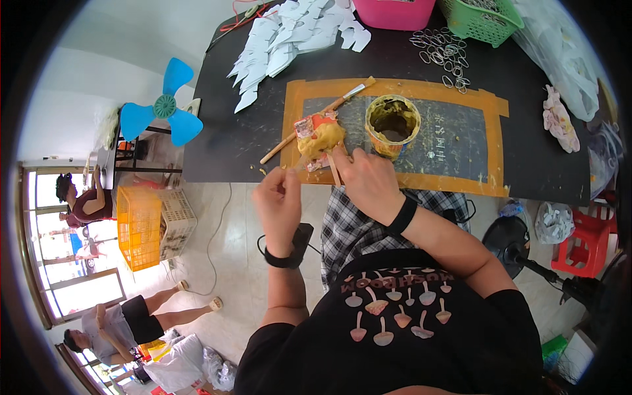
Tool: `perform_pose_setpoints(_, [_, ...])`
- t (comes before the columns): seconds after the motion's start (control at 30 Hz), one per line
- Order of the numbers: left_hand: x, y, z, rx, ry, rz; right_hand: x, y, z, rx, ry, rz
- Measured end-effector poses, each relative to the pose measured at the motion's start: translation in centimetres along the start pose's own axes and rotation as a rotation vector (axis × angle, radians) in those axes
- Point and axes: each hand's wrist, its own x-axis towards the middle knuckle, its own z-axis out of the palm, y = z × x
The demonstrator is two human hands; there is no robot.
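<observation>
A single head-worn fisheye view is looking steeply down from above the person's chest, facing the black table just beyond the fingers. It is sitting close, with floor showing left of the fingers and edges bending outward.

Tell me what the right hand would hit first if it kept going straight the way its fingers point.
The right hand points up and left across the table edge. First in line would likely be the glue-smeared piece just beyond its fingertips, then the long wooden brush, though depth is hard to judge.

Glue-smeared round tub, printed black mat
</observation>
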Motion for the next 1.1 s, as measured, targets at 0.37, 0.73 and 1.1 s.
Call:
perform_pose_setpoints(0.37, [0.2,-1.1,1.8,0.272,0.078,0.523,-0.5,0.3,0.0,0.234,0.178,-0.062])
perform_pose_setpoints(0.73, [-1.3,-3.8,4.7,0.639,-0.049,0.566,-1.1,0.8,-11.6,0.736,0.469,0.018])
perform_pose_setpoints(1.1, [-2.5,-0.8,4.7,0.233,0.15,0.398,-0.8,5.6,-14.7,0.757,0.436,0.119])
